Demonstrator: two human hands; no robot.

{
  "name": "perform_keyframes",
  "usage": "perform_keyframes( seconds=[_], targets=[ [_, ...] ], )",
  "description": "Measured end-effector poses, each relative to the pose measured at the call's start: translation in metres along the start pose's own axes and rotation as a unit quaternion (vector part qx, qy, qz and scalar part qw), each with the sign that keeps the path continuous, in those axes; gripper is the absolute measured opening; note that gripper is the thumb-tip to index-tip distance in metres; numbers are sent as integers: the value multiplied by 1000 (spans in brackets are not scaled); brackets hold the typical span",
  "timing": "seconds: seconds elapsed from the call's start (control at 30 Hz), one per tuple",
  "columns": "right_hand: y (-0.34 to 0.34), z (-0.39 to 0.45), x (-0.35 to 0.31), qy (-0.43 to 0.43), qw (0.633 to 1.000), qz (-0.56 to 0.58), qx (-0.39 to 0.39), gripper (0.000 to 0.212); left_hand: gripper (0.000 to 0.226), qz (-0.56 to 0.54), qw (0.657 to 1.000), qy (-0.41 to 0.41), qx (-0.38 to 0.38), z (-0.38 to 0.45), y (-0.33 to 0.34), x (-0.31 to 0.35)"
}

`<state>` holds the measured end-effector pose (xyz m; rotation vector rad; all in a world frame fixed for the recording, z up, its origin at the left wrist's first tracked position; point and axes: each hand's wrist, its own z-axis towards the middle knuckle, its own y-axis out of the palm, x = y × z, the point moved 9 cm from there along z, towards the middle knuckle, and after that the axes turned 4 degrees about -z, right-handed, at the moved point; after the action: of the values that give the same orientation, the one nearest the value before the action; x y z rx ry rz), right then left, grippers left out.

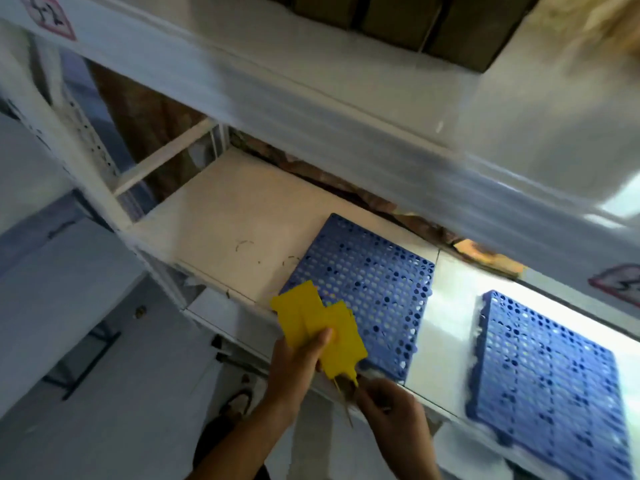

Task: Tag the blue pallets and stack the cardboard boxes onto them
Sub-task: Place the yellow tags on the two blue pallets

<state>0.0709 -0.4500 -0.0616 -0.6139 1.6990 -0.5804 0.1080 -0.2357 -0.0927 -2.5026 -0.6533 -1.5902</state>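
Two flat blue perforated plastic pallets are laid on the white lower shelf board of a white metal rack. The nearer blue pallet is seen just right of the picture's centre, and the second blue pallet lies at its four o'clock, apart from it, with a bare strip of shelf between them. Nothing is stacked on either pallet.

A fanned bunch of flat yellow plastic tags is held over the eight o'clock corner of the nearer pallet. The bunch is clamped by the left hand, with the thumb pressed across the face of the tags. The thin stems at the six o'clock end of the tags are pinched by the right hand, which is placed at the left hand's four o'clock, close to it but not touching it.

Brown cardboard boxes are seen at twelve o'clock, on the upper shelf, behind its white front beam, which is blurred. A red-bordered diamond sticker is stuck at eleven o'clock on the beam. The pale floor is seen at eight o'clock.
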Motion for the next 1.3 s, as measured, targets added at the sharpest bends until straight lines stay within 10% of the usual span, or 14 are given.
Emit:
perform_keyframes(
  seconds=[0.47, 0.7, 1.3],
  targets=[
    [-156, -89, 179, 32, 990, -109, 80, 21, 39, 75, 989, -53, -117, -163, 153, -132],
    [-257, -56, 240, 32, 962, -193, 191, 7, 8, 85, 982, -94, -144, -197, 202, -144],
    [-251, 9, 253, -38, 965, -240, 93, 14, 11, 77, 985, -111, -104, -214, 181, -141]
  ],
)
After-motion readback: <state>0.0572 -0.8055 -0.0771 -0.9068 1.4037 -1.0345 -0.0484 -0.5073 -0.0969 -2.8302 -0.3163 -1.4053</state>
